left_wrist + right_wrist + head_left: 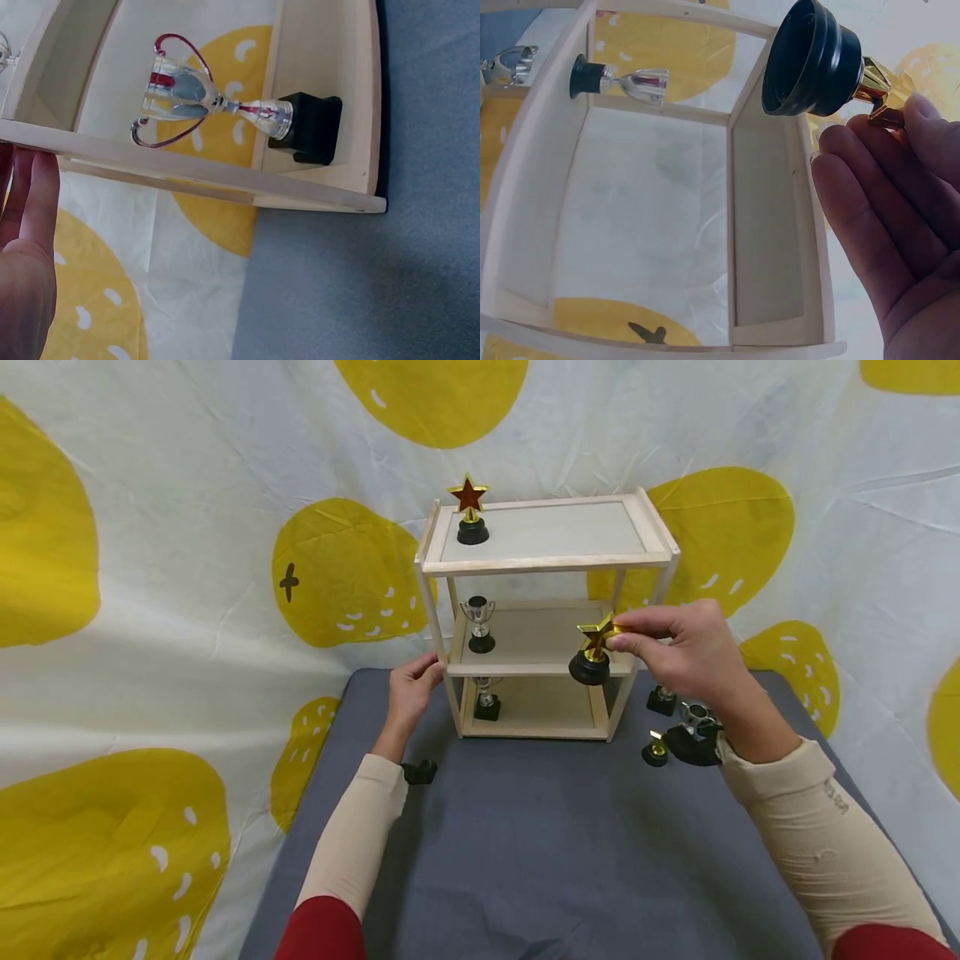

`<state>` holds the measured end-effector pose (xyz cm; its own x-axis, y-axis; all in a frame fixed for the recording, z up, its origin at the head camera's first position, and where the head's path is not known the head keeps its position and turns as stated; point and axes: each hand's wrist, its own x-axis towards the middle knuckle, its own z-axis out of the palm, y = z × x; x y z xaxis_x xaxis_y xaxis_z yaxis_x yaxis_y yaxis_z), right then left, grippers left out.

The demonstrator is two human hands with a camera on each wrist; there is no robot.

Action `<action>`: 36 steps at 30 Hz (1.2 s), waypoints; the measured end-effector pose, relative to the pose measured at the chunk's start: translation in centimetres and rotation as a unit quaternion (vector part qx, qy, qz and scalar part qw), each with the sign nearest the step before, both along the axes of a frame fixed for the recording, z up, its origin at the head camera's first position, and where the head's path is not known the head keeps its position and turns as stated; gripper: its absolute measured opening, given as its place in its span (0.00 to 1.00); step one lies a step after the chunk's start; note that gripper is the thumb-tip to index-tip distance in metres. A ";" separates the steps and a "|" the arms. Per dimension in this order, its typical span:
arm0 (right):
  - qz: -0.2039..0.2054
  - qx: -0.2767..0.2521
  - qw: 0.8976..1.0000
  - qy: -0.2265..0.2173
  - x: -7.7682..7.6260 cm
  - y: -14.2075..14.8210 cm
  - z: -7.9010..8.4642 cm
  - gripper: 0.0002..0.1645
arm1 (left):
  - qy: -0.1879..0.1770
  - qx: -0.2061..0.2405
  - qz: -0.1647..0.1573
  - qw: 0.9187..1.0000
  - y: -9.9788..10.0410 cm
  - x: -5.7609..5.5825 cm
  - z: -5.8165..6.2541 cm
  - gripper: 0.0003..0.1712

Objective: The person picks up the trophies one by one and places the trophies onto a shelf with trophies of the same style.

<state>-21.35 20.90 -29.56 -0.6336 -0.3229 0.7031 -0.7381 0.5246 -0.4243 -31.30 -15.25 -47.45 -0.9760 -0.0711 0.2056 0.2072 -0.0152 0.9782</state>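
Observation:
My right hand [693,647] pinches a gold star trophy [590,667] by its star, thumb against fingers, in front of the shelf's right side. Its round black base tips toward the right wrist camera. My left hand [411,693] holds the left post of the pale wooden shelf [540,670] at middle-tier height; some fingertips are hidden behind the wood. Another star trophy [472,531] stands at the top tier's left end. A silver cup trophy [481,642] is on the middle tier's left, and a second silver cup [311,131] stands below it on the bottom tier.
On the grey cloth [525,843] at the right lie several trophies, among them a small gold one [656,752] and a silver cup [697,717], partly behind my right wrist. A black object [423,772] shows beside my left wrist. A patterned curtain [225,568] hangs behind the shelf.

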 end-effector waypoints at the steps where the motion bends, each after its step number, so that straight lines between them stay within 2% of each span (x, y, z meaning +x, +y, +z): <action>1: 0.000 0.001 1.000 0.001 0.0 -0.1 0.1 0.15 | 0.003 -0.003 0.002 1.000 0.0 -0.1 -0.1 0.23; 18: 0.018 0.016 1.000 0.009 -1.3 -1.4 2.4 0.12 | 0.020 -0.008 -0.001 1.000 0.0 -0.1 -0.3 0.23; 36: 0.019 0.021 1.000 -0.002 -2.6 -2.3 4.0 0.10 | 0.011 -0.006 -0.005 1.000 0.0 0.1 -0.2 0.23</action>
<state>-23.93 18.60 -25.55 -0.6232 -0.3761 0.6858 -0.7563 0.5129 -0.4060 -31.25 -15.28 -47.66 -0.9721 -0.0594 0.2270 0.2278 -0.0063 0.9737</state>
